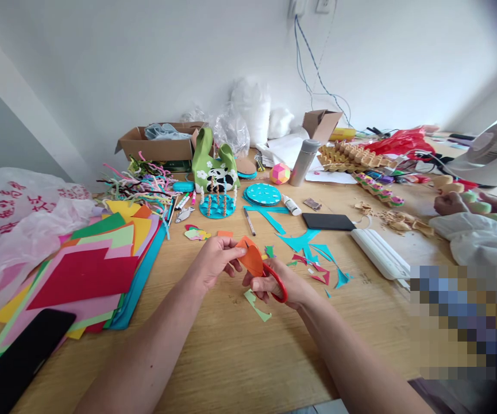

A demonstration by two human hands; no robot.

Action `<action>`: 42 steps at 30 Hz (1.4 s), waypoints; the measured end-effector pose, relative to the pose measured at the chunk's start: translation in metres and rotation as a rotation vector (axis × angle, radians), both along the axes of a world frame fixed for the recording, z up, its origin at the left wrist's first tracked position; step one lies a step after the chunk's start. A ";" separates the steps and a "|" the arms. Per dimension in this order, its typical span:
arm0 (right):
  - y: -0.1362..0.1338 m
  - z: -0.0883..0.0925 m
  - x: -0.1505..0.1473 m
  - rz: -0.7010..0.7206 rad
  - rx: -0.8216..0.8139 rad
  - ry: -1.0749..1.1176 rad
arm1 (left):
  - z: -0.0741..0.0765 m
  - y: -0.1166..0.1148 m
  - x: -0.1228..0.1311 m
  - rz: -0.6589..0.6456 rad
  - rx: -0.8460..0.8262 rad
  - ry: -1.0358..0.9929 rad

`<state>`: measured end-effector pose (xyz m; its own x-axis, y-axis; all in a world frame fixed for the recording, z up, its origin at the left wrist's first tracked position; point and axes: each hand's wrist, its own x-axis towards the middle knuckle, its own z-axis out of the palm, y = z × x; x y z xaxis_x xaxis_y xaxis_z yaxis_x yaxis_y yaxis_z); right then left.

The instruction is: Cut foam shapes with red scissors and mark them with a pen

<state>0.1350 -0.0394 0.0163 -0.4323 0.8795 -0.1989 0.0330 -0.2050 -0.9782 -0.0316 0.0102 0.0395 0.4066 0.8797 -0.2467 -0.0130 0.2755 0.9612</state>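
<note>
Between the fingers of my left hand [218,261] is a small piece of orange paper [251,259], pinched at its left edge. My right hand [280,282] grips red-handled scissors [277,283], whose blades are mostly hidden behind the orange paper. Below the hands a pale green paper scrap [257,306] lies on the wooden table [214,356]. Blue paper offcuts [304,242] and dark red scraps [317,273] lie just beyond my right hand. Past my left hand are small cut paper shapes [197,233] and a pen [249,222].
Coloured paper sheets [88,276] and a black phone [24,356] lie at left. Behind stand a green panda bag [214,167], a blue disc with upright twisted posts [218,206] and a grey bottle [305,163]. At right, a co-worker's hands [450,204] hold egg-carton pieces near a white fan [489,152].
</note>
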 end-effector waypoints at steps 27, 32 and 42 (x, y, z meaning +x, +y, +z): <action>0.000 -0.005 0.000 -0.020 -0.009 0.011 | -0.003 0.000 0.001 0.015 -0.046 -0.027; 0.000 -0.005 0.000 -0.037 -0.012 0.015 | -0.006 0.002 0.001 0.006 -0.075 -0.049; 0.000 -0.002 0.000 -0.023 -0.036 0.037 | -0.005 0.002 0.001 -0.009 -0.075 -0.049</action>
<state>0.1346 -0.0392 0.0148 -0.4197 0.8820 -0.2144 -0.0085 -0.2400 -0.9707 -0.0309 0.0126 0.0346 0.4273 0.8558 -0.2915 -0.0563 0.3470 0.9362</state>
